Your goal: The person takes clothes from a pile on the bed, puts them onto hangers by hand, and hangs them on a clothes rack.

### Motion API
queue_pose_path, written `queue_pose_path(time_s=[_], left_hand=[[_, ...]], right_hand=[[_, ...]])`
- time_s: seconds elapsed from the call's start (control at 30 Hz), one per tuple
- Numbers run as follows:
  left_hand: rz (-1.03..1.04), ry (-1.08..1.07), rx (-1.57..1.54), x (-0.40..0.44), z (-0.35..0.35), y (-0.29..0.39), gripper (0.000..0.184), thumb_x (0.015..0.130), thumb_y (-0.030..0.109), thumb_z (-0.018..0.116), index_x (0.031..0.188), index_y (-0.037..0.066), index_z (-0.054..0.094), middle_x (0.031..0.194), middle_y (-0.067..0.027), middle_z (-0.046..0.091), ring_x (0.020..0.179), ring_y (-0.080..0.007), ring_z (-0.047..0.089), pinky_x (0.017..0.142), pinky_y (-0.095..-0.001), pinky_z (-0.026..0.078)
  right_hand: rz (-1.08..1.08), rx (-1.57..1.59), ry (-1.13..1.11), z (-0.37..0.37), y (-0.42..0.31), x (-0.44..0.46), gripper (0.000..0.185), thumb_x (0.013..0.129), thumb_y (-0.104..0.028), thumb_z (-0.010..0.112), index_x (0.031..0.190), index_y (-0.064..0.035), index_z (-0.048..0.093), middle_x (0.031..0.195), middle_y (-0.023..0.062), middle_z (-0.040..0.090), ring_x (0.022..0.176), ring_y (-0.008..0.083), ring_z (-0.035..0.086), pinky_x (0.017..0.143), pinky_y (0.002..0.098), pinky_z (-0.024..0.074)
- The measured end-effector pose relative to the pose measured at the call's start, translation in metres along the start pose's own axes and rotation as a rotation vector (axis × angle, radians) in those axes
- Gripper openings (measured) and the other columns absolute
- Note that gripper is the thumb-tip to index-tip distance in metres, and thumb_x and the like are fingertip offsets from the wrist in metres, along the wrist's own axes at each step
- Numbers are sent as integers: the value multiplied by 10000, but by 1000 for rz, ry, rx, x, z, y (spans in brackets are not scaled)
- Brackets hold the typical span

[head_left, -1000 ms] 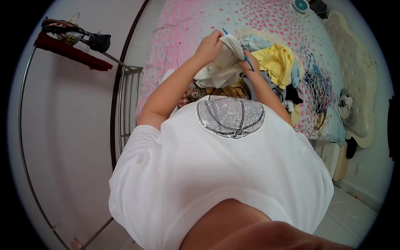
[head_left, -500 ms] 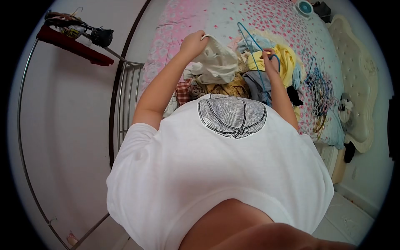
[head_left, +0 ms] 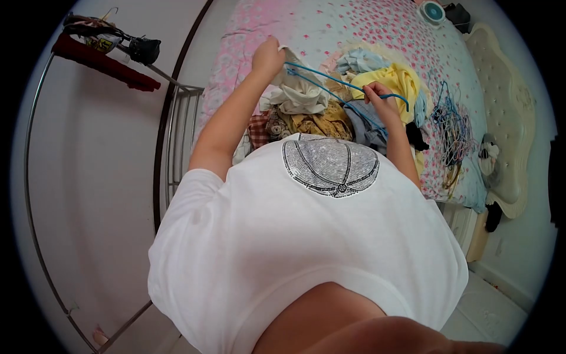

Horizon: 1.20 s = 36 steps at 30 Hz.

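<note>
My left hand [head_left: 268,59] is closed on the upper edge of a white garment [head_left: 303,91], which hangs down over the clothes pile. In my right hand [head_left: 380,97] is a blue hanger [head_left: 339,81], gripped near its hook. The hanger lies nearly level, its hook pointing right and its far end against the white garment near my left hand. Below the hands are a yellow-brown patterned cloth [head_left: 324,122], a grey cloth [head_left: 367,127] and a red checked cloth [head_left: 258,130]. A yellow cloth [head_left: 394,79] lies just beyond my right hand.
The pile rests on a floral bed [head_left: 253,29]. A tangle of hangers [head_left: 453,127] lies on the right, near the padded headboard [head_left: 501,118]. A small fan [head_left: 432,12] is at the far right. On the left stands a metal rack [head_left: 29,147] with a dark red cloth [head_left: 100,61].
The blue hanger came away from the white garment, turned upright in my right hand, then swung left to the garment again. My left hand moved left with the garment's edge.
</note>
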State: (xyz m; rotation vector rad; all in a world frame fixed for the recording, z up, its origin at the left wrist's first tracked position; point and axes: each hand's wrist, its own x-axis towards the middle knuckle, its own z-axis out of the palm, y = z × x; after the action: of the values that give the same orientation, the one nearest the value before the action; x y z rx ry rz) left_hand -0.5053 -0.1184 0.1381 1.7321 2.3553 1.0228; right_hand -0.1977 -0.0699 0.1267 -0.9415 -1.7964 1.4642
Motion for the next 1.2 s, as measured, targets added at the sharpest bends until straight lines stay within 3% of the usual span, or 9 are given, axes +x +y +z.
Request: queue_pose_path(time_s=[0.23, 0.43, 0.6, 0.8, 0.83, 0.97, 1.03, 1.13, 1.2], left_hand=[[260, -156, -102, -19, 6, 43, 120, 748, 88, 505, 853, 32, 490, 792, -182, 553, 759, -367, 537, 645, -437, 424], [373, -137, -131, -32, -1, 58, 132, 722, 56, 523, 839, 43, 465, 785, -165, 538, 758, -360, 530, 625, -435, 420], [509, -119, -226, -44, -2, 79, 125, 724, 42, 537, 832, 37, 474, 763, -146, 528, 708, -335, 534, 598, -380, 422], [620, -11, -315, -46, -21, 102, 146, 708, 46, 560, 833, 41, 484, 758, -131, 520, 677, -323, 529, 572, -364, 425], [653, 27, -331, -44, -23, 105, 150, 705, 46, 562, 835, 42, 486, 757, -128, 520, 674, -321, 529, 568, -362, 425], [676, 9, -341, -47, -39, 115, 164, 699, 54, 570, 844, 46, 494, 756, -126, 517, 669, -319, 527, 572, -363, 424], [685, 14, -354, -49, -36, 118, 170, 700, 63, 575, 850, 48, 498, 752, -127, 516, 674, -313, 530, 570, -361, 422], [534, -186, -216, -44, -19, 104, 192, 706, 103, 593, 871, 55, 506, 762, -120, 524, 690, -296, 541, 586, -362, 426], [575, -170, -235, -46, -10, 95, 206, 714, 142, 602, 880, 59, 511, 764, -104, 534, 699, -281, 548, 597, -363, 429]], right_hand=[[-40, 75, 47, 23, 11, 11, 153, 862, -149, 526, 788, -15, 532, 641, 7, 522, 582, 73, 466, 546, 207, 371], [-24, -4, 20, 41, 6, 9, 171, 870, -179, 507, 795, -26, 523, 626, 9, 515, 591, 91, 466, 575, 228, 370], [-30, -62, 0, 54, 7, 12, 170, 871, -176, 506, 795, -24, 519, 630, 12, 526, 594, 89, 461, 560, 233, 361], [-210, 270, 249, 46, -27, 19, 139, 885, -146, 493, 836, -18, 520, 662, 13, 537, 591, 61, 457, 540, 198, 350], [-284, 309, 271, 46, -35, 18, 169, 901, -172, 475, 878, -15, 534, 674, 13, 544, 549, 44, 391, 513, 172, 307], [-290, 364, 229, 37, -58, 13, 155, 896, -168, 484, 867, -23, 533, 664, 7, 543, 548, 39, 394, 502, 167, 289], [-243, 312, 104, 32, -51, 17, 148, 891, -158, 491, 855, -18, 520, 672, 15, 543, 583, 55, 439, 546, 177, 338], [-218, 268, 27, 33, -31, 21, 147, 893, -153, 487, 836, -18, 506, 668, 15, 538, 622, 65, 474, 582, 192, 374], [-200, 297, 41, 37, -24, 17, 153, 895, -155, 483, 828, -19, 505, 664, 13, 536, 625, 66, 472, 584, 198, 376]])
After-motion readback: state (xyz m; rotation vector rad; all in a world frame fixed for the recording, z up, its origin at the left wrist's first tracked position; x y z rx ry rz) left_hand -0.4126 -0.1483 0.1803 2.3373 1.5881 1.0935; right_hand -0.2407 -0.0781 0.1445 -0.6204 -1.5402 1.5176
